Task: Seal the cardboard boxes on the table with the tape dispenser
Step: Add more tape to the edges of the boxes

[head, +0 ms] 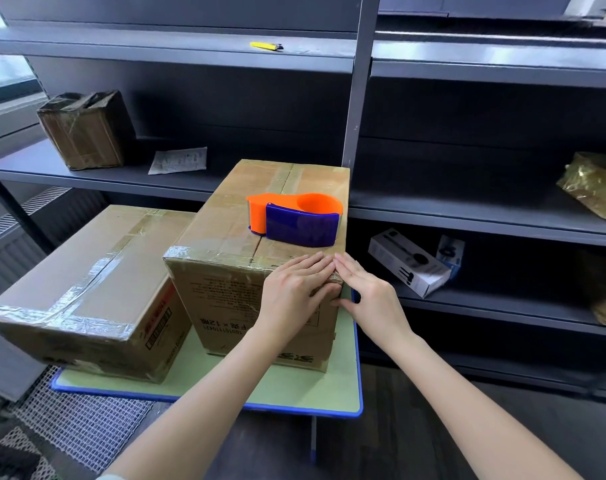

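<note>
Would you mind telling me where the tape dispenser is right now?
In the head view, the tape dispenser rests on top of the taller right-hand box, just beyond the left hand and right hand.

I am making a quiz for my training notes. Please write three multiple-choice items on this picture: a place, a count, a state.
1. Where is the tape dispenser? A) on the taller box B) on a shelf C) in a hand
2. How many cardboard boxes stand on the table? A) one B) two C) three
3. What do both hands do? A) hang idle B) lift the dispenser C) press on the taller box's near corner
Answers: 1 A, it sits on that box's top; 2 B, the taller box and the low box; 3 C, left hand and right hand press flat fingers there.
</note>
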`<state>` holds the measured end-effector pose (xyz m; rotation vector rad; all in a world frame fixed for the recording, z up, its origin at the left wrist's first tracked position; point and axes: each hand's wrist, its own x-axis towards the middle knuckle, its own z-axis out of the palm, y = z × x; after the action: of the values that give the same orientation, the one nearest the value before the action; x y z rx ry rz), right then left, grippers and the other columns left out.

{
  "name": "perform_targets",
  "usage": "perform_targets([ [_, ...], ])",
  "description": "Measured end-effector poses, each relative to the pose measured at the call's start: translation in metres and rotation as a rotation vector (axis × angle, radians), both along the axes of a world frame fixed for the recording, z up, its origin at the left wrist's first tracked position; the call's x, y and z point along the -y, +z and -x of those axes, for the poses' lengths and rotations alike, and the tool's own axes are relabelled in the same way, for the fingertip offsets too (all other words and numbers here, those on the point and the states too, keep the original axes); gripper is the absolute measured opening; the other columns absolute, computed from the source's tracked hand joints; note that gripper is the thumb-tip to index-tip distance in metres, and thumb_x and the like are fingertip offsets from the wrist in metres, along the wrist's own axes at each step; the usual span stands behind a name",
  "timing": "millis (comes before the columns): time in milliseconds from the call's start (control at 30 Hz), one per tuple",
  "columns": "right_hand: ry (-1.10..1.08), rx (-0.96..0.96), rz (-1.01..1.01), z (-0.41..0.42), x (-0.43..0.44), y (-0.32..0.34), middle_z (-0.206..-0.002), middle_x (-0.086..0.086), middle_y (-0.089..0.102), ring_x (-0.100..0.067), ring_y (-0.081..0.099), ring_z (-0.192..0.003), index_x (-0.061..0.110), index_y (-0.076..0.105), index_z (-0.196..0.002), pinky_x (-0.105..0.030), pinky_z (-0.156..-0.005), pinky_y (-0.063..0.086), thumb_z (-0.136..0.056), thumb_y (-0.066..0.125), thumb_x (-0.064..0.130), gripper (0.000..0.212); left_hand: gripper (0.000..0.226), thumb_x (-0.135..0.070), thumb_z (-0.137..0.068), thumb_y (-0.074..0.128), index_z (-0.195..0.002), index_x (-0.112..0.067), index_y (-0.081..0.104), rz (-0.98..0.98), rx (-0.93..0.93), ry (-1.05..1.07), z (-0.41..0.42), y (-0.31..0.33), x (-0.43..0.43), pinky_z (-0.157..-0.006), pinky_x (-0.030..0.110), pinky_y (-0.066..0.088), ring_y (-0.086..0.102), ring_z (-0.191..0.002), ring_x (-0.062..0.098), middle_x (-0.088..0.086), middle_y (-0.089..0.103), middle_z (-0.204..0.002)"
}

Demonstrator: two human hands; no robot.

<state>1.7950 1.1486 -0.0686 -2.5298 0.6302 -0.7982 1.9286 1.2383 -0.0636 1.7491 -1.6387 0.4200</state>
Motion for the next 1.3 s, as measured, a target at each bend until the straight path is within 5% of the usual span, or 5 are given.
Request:
perform_targets([
  [233, 0.017, 0.003, -0.071, 0.0, -0.004, 0.005, -0.141, 0.011, 0.037, 0.001, 0.026, -0.134, 0.012, 0.043, -0.137, -0.004, -0.108, 0.014, -0.075, 0.074, 0.004, 0.07, 0.038, -0.025, -0.091, 0.046, -0.121, -0.01, 0.064, -0.112, 0.019, -0.099, -0.01, 0.002, -0.008, -0.105, 0.029, 0.04, 0.055, -0.121, 0.014, 0.003, 0.062, -0.124],
  [400, 0.049, -0.023, -0.011, 0.0, -0.005, 0.013, -0.138, 0.012, 0.036, -0.003, 0.03, -0.135, 0.012, 0.046, -0.136, -0.022, -0.114, 0.02, -0.088, 0.064, 0.017, 0.051, 0.033, -0.009, -0.087, 0.056, -0.119, -0.007, 0.064, -0.125, -0.11, -0.207, -0.02, 0.01, -0.023, -0.109, 0.019, 0.029, 0.051, -0.123, 0.012, 0.005, 0.061, -0.125],
  [633, -0.143, 0.079, 0.365, -0.032, -0.014, 0.047, -0.089, -0.004, 0.068, -0.022, 0.062, -0.089, 0.007, 0.074, -0.083, -0.034, -0.084, 0.049, -0.082, 0.063, 0.018, 0.015, 0.035, -0.029, -0.088, 0.047, -0.11, -0.015, 0.071, -0.05, -0.187, -0.078, -0.045, 0.019, -0.046, -0.099, 0.014, 0.039, 0.057, -0.111, 0.001, -0.004, 0.068, -0.112],
  [1000, -0.332, -0.332, 0.364, -0.108, -0.019, 0.082, -0.122, -0.008, 0.059, -0.026, 0.051, -0.114, 0.008, 0.046, -0.131, -0.036, -0.104, 0.031, -0.096, 0.048, 0.026, 0.04, 0.03, -0.03, -0.094, 0.052, -0.12, -0.021, 0.065, -0.157, -0.203, 0.047, -0.094, 0.027, -0.063, -0.094, 0.017, 0.035, 0.047, -0.116, 0.006, -0.009, 0.064, -0.121],
  [1300, -0.282, -0.169, 0.087, -0.124, -0.043, 0.096, -0.126, -0.005, 0.06, -0.022, 0.054, -0.115, 0.012, 0.051, -0.132, -0.03, -0.096, 0.041, -0.093, 0.056, 0.027, 0.042, 0.052, -0.049, -0.09, 0.039, -0.117, -0.014, 0.067, -0.112, -0.24, 0.076, -0.111, 0.029, -0.06, -0.109, 0.033, 0.028, 0.051, -0.116, 0.013, 0.001, 0.068, -0.112],
])
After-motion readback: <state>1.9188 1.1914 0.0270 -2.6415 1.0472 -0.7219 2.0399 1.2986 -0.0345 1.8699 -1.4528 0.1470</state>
